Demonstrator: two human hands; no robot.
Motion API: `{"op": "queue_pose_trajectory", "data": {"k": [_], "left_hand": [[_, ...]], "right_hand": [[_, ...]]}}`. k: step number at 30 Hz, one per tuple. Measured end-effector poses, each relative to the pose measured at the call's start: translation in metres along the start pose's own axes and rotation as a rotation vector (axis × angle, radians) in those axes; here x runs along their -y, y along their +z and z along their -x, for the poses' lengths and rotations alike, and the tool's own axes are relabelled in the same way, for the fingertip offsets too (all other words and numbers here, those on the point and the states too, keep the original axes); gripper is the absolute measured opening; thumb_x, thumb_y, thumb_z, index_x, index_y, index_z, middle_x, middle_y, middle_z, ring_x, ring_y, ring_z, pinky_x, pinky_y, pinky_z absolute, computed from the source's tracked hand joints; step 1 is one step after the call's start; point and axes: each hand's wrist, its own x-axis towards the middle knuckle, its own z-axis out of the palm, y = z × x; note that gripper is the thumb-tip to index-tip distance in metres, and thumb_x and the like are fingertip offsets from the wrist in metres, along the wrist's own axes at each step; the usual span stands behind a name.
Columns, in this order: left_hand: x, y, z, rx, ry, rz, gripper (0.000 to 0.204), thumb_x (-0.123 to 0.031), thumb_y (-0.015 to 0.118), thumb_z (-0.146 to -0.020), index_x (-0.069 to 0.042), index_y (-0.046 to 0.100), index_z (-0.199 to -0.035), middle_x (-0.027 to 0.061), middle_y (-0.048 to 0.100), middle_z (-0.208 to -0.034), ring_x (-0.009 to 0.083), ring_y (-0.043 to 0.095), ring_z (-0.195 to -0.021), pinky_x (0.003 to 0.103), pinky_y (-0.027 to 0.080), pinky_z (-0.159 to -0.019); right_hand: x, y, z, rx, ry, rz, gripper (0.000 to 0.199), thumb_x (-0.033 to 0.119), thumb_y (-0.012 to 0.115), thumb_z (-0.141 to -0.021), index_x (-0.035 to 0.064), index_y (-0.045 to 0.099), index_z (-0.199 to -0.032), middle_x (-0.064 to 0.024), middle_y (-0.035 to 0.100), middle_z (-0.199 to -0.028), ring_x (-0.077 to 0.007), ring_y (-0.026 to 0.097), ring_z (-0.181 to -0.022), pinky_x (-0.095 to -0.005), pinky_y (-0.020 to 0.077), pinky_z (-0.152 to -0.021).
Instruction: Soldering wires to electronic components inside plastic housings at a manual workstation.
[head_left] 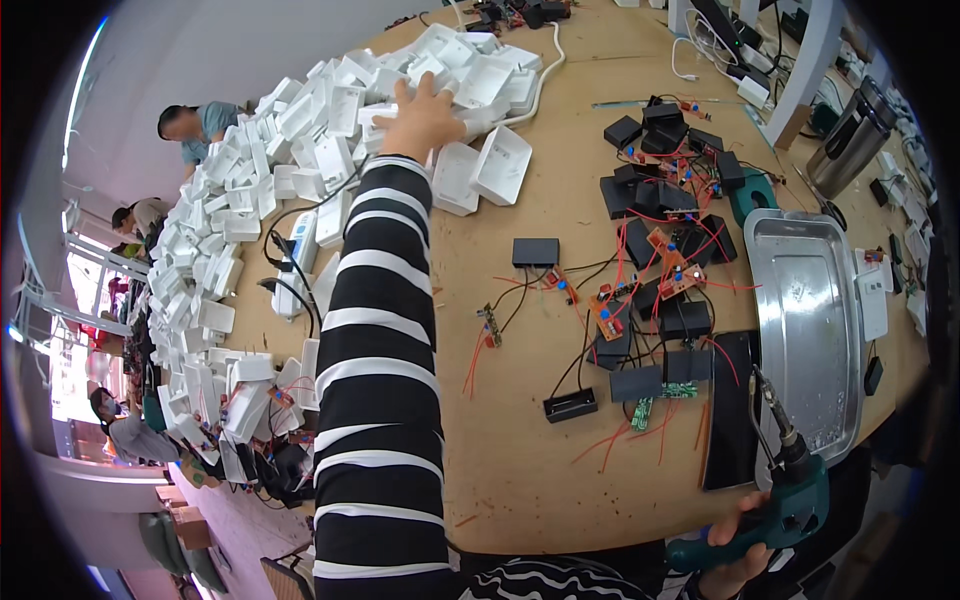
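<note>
My left arm stretches far forward, and my left hand (425,122) is over the near side of a large heap of white plastic housings (330,110). Its fingers are spread on or just above the pieces, with none gripped. Two loose open housings (502,165) lie right beside that hand. At the lower right, my right hand (735,545) wraps round the handle of a green soldering gun (800,500). The gun's metal tip and a thin curved tube point up and away, over the tray's near corner. My palm is hidden behind the handle.
Black boxes wired to small circuit boards (660,250) cover the table's middle right. Beside them are a metal tray (805,330), a dark flat panel (732,430) and a steel flask (850,140). A power strip (293,265) with cords lies left of my arm. Several people sit farther left.
</note>
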Motion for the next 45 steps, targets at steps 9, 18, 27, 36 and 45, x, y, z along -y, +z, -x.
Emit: {"op": "queue_pose_trajectory", "data": {"k": [9,18,27,36,45], "left_hand": [[0.057,0.002,0.084,0.072,0.195,0.041,0.024,-0.012,0.051,-0.068,-0.007,0.06,-0.09,0.0141,0.051,-0.107,0.0331,0.047,-0.101,0.048,0.04,-0.081],[0.06,-0.058,0.189,0.142,0.367,0.122,0.015,-0.005,0.052,-0.065,-0.004,0.061,-0.078,0.0133,0.059,-0.084,0.0318,0.056,-0.083,0.039,0.046,-0.07],[0.11,-0.035,0.04,-0.245,-0.09,0.364,0.038,-0.016,0.05,-0.071,-0.001,0.054,-0.106,0.0201,0.053,-0.108,0.0347,0.052,-0.095,0.036,0.043,-0.081],[0.122,0.045,-0.034,0.163,-0.06,-0.049,0.04,-0.018,0.044,-0.075,-0.005,0.052,-0.112,0.0163,0.047,-0.12,0.0323,0.045,-0.11,0.052,0.035,-0.088],[0.118,0.004,0.053,0.276,0.233,0.215,0.038,-0.034,0.056,-0.079,0.001,0.06,-0.094,0.0184,0.059,-0.094,0.0289,0.056,-0.087,0.035,0.044,-0.074]], "right_hand": [[0.0,-0.021,-0.001,0.163,-0.587,0.797,0.062,0.025,0.065,-0.076,-0.0031,0.031,-0.12,-0.0152,0.048,-0.103,-0.0152,0.053,-0.062,-0.0226,0.0471,-0.047],[-0.008,-0.017,0.013,0.175,-0.549,0.933,0.068,0.031,0.067,-0.073,-0.0047,0.031,-0.118,-0.0164,0.048,-0.104,-0.0146,0.053,-0.062,-0.0217,0.046,-0.047],[-0.015,-0.013,0.01,0.122,-0.57,0.935,0.067,0.032,0.067,-0.073,-0.0056,0.032,-0.116,-0.0135,0.049,-0.103,-0.0146,0.054,-0.061,-0.0237,0.0458,-0.047],[-0.024,0.025,-0.028,0.255,-0.452,1.095,0.034,0.021,0.054,-0.084,0.0001,0.045,-0.11,-0.0077,0.05,-0.105,-0.0172,0.047,-0.087,-0.0205,0.0358,-0.074],[-0.025,-0.003,-0.006,0.097,-0.613,0.953,0.065,0.028,0.065,-0.075,-0.0037,0.031,-0.12,-0.0141,0.047,-0.107,-0.0133,0.053,-0.062,-0.0234,0.0459,-0.052]]}}
